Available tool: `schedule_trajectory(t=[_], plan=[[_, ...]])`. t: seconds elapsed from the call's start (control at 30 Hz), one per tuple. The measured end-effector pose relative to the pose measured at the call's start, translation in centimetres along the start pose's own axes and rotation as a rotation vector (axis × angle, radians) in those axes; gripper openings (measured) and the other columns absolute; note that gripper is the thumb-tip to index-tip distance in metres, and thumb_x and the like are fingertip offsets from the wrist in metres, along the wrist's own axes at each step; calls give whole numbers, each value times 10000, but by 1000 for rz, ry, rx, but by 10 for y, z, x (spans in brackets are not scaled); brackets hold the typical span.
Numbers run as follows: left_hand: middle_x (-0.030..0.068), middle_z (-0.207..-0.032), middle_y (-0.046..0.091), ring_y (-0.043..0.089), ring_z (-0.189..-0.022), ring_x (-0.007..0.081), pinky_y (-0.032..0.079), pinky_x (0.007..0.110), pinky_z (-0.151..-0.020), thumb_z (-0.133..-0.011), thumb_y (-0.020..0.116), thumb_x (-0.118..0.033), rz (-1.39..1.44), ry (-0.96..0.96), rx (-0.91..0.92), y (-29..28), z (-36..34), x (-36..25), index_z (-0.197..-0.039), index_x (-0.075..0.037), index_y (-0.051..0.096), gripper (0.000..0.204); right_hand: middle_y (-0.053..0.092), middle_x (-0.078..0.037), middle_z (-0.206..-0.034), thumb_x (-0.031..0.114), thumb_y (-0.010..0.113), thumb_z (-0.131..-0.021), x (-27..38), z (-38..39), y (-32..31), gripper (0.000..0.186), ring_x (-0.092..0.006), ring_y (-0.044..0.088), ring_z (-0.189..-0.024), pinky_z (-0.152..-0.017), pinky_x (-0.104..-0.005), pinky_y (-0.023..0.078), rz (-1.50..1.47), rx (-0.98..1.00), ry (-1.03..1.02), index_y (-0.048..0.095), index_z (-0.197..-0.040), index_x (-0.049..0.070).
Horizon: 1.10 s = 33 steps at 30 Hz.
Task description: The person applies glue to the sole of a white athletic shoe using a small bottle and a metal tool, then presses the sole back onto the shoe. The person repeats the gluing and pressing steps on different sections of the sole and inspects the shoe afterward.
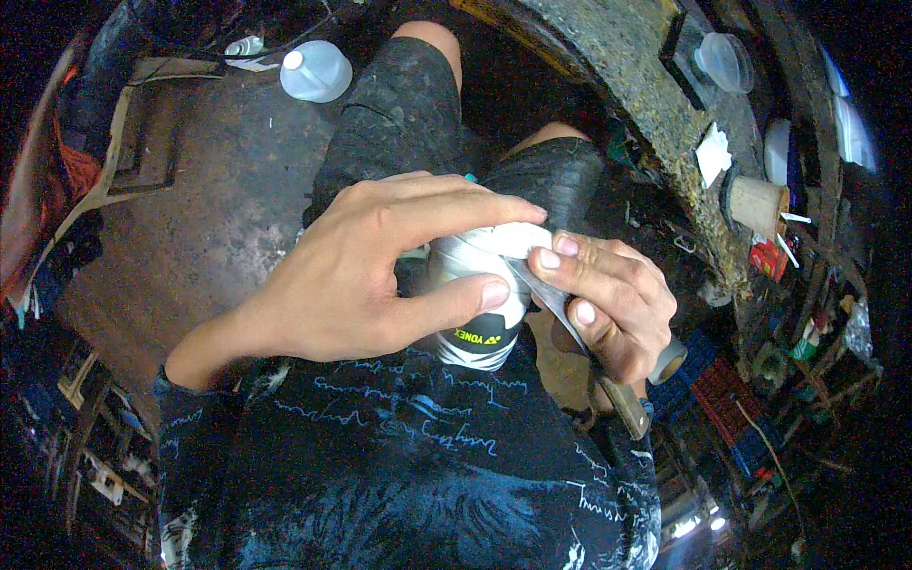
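Observation:
A white rounded object with a black patch and yellow print, shoe-like in shape, is between my hands above my lap. My left hand curves round it from the left, fingers over its far end and thumb pressing its near side. My right hand is closed on a knife with a brownish handle. The grey blade slants up to the object's right edge, where my right fingertips also touch it. A grey rounded end shows beside my right wrist; its kind is unclear. My palms hide part of the object.
A translucent jug with a white cap stands on the floor at the far left. To the right runs a rough stone ledge, with a clear plastic tub and crumpled white paper. A blue and red crate lies lower right.

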State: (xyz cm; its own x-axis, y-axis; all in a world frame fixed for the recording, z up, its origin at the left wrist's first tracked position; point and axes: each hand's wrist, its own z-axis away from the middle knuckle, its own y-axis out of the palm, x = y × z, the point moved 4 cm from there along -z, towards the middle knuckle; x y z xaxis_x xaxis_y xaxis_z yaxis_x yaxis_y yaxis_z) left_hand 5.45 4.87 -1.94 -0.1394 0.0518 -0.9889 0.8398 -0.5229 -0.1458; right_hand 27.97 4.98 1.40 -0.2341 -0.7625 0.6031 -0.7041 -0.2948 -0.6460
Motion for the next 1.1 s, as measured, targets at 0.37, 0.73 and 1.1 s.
schedule_trajectory(t=[0.37, 0.73, 1.1], plan=[[194, -1253, 758, 733, -1177, 344, 555, 429, -1029, -1000, 669, -211, 20, -37, -3, 1, -1, 1, -1381, -10, 687, 431, 802, -244, -985, 11, 695, -1005, -1, -1, 4, 195, -353, 807, -812, -642, -408, 665, 48, -105, 102, 509, -1064, 11], [208, -1157, 760, 713, -1094, 388, 550, 478, -965, -1118, 538, -297, -308, 81, 196, -20, -22, 1, -1294, -19, 722, 377, 806, -243, -986, 35, 654, -1043, -5, -7, 2, 77, -345, 813, -845, -687, -386, 657, 7, -128, 120, 611, -1096, -1], [203, -1055, 778, 767, -936, 390, 626, 463, -862, -1031, 668, -179, -666, 291, 293, -19, -35, -11, -1301, 2, 696, 327, 818, -194, -1001, -5, 765, -962, -11, -8, 3, 376, -337, 815, -868, -715, -412, 661, -24, -115, 155, 546, -1245, 110]])
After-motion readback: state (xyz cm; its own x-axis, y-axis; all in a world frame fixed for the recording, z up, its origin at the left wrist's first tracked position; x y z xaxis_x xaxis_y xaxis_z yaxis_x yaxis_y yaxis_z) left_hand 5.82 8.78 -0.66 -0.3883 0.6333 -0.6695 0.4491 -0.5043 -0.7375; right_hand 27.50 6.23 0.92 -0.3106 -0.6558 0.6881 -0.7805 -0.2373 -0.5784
